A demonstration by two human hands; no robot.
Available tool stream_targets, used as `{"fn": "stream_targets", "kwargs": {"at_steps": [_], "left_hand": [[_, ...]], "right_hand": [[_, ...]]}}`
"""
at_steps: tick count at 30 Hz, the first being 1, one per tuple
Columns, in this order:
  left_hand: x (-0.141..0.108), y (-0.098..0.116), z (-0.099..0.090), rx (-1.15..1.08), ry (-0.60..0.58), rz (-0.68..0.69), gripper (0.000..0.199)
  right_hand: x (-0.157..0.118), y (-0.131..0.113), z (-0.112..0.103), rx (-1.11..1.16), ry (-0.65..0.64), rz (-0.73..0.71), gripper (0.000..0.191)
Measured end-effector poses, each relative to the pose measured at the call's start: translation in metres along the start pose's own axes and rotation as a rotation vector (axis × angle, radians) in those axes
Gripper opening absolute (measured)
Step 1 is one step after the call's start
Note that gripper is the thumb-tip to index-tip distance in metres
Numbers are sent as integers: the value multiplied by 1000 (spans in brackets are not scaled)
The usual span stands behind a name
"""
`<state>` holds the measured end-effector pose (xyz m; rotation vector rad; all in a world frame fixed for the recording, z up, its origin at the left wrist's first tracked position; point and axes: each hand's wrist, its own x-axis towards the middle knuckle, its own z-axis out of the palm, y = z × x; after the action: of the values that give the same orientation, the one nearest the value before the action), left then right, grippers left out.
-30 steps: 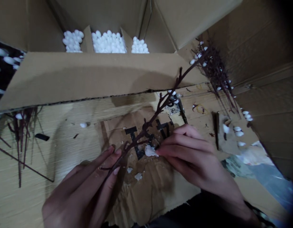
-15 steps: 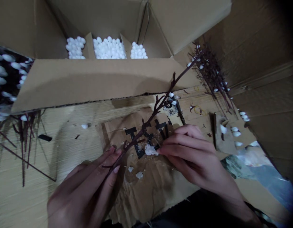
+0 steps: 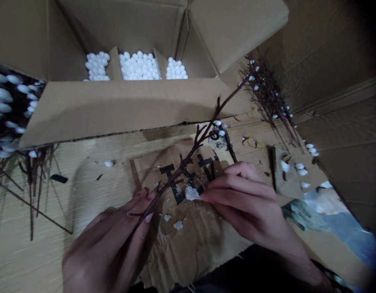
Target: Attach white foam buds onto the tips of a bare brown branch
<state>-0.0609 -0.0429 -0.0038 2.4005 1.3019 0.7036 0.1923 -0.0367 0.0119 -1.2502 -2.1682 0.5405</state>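
Observation:
A dark brown artificial twig (image 3: 188,159) with short side stubs runs diagonally from lower left to upper right. Its lower end is pinched between the thumb and fingers of my left hand (image 3: 114,240). My right hand (image 3: 245,199) has its fingertips pressed together at the right edge of a whitish patch (image 3: 192,193), which looks like glue. Whatever those fingertips hold, if anything, is hidden. Beneath both hands lies a creased brown cardboard sheet (image 3: 206,240) with black printed characters and smaller white flakes (image 3: 178,225).
Behind stands a cardboard box (image 3: 114,101) with piles of white egg-shaped beads (image 3: 139,66). Bundled twigs with white beads lie at the right (image 3: 270,95) and left (image 3: 11,106). A loose white bead (image 3: 109,163) and a black piece (image 3: 59,178) rest on the table.
The view has shifted slightly. My left hand keeps its grip on the twig, and my right fingertips remain at the whitish patch with hardly any movement.

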Motion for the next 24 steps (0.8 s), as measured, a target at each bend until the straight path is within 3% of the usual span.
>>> {"fn": "stream_targets", "kwargs": {"at_steps": [7,12,20,24], "left_hand": [[2,3,2,-23,24,11,28],[1,4,1,-45,8,-21,28],[-5,0,6,-31,90,-64,27],[0,1,5,-1,44,4,28]], "right_hand": [[-1,-1,-2,-45,-35,11,18],[0,-2,-2,-33,16,6,18],[1,1,-1,-118,0,-26,17],[2,0,-2,-85,34,-11,18]]}}
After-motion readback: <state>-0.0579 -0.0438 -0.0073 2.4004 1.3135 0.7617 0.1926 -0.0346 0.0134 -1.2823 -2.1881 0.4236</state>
